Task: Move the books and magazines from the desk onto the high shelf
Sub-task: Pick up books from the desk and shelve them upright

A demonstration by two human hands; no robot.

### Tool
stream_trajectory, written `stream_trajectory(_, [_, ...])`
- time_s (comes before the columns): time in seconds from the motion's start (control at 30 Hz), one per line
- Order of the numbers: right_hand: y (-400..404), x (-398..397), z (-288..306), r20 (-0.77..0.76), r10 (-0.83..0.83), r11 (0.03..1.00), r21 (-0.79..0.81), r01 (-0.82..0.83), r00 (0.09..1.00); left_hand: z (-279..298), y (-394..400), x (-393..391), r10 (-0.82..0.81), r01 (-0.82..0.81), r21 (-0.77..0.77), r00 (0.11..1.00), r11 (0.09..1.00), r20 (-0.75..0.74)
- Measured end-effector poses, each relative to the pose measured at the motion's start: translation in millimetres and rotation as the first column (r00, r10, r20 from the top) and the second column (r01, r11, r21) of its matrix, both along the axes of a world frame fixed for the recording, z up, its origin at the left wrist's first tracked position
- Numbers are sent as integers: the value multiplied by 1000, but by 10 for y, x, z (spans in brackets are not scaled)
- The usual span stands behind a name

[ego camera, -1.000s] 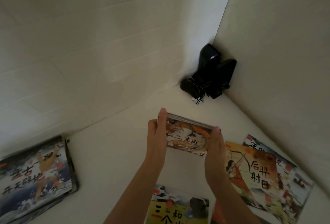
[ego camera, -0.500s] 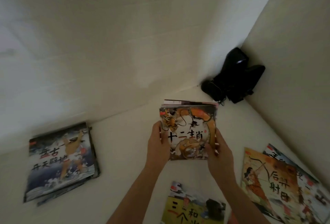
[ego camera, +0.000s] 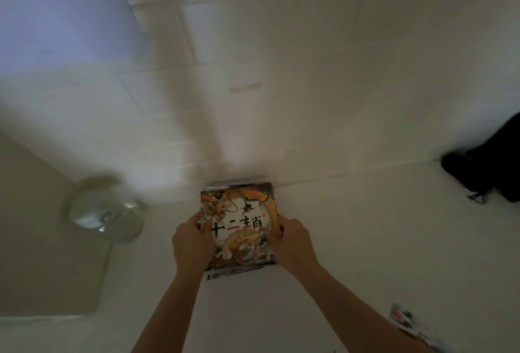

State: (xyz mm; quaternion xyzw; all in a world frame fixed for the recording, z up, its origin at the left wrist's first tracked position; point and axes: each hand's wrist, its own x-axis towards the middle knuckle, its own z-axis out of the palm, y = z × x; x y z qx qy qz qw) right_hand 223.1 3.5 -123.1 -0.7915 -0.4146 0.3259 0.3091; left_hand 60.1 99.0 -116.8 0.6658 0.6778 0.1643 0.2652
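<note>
Fingers of the left hand point(ego camera: 191, 243) and right hand point(ego camera: 292, 243) grasp the book stack point(ego camera: 239, 226) by its side edges; thin, glossy, likely slippery, so squeeze both sides.

Two bare forearms, slim, running up from the lower edge. No sleeve, watch, ring or band anywhere on left hand point(ego camera: 192, 243) or right hand point(ego camera: 292, 243). Knuckles and wrist bones softly outlined in dim light, edges slightly blurred.

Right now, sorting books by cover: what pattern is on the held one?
An orange-gold dragon with black characters on the book, head view.
</note>
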Motion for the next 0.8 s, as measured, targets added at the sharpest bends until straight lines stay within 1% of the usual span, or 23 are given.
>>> stream_trajectory(0.07, [114,-36,-44,85,23,996,-92,-15,996,-48,107,14,13,-16,-57,998,998,-63])
stream_trajectory(0.1, [122,-16,-52,149,45,988,-150,-22,988,-43,121,60,49,-59,-96,993,994,-105])
stream_trajectory(0.13, [83,19,-44,189,53,983,-183,-18,981,-33,86,106,88,-103,-102,986,989,-145])
stream_trajectory(0.17, [2,69,-11,188,27,985,-173,6,982,2,2,163,111,-119,-51,983,992,-147])
stream_trajectory(0.2, [-112,142,29,148,-35,990,-132,55,988,38,-115,234,93,-89,50,990,995,-102])
stream_trajectory(0.23, [-271,228,62,105,-115,990,-67,123,988,73,-274,331,18,-13,155,999,988,-28])
stream_trajectory(0.27, [-471,322,98,78,-200,980,5,200,977,82,-473,447,-108,97,224,994,970,36])
stream_trajectory(0.3, [-707,422,119,71,-280,959,66,275,957,91,-718,582,-251,229,224,965,947,78])
stream_trajectory(0.33, [-982,515,132,82,-349,935,100,341,933,77,-984,717,-377,357,162,918,920,120])
stream_trajectory(0.37, [-1281,604,149,107,-410,911,105,399,906,56,-1267,852,-465,464,51,868,884,173])
stream_trajectory(0.4, [-1605,688,144,135,-466,885,75,460,874,21,-1562,981,-519,543,-70,828,837,212])
stream_trajectory(0.43, [-1939,756,131,166,-517,853,24,521,839,-33,-1853,1096,-553,591,-180,803,787,222])
stream_trajectory(0.47, [-2269,808,118,197,-559,815,-46,578,805,-85,-2131,1196,-581,619,-258,786,742,212])
stream_trajectory(0.5, [-2583,842,114,224,-589,772,-128,622,777,-131,-2389,1290,-609,632,-310,773,710,180])
stream_trajectory(0.57, [-3090,870,99,277,-592,708,-270,653,757,-169,-2787,1469,-645,625,-362,760,692,80])
stream_trajectory(0.63, [-3414,853,79,319,-515,668,-432,606,795,-169,-3030,1610,-638,576,-421,770,701,-9])
stream_trajectory(0.7, [-3601,812,38,336,-438,590,-593,548,834,-170,-3169,1703,-607,528,-457,794,716,-34])
stream_trajectory(0.73, [-3668,774,-42,343,-419,556,-635,536,841,-171,-3210,1749,-594,513,-448,803,732,-50])
stream_trajectory(0.8, [-3746,683,-143,404,-415,538,-614,578,815,-169,-3256,1822,-566,484,-421,820,767,-87])
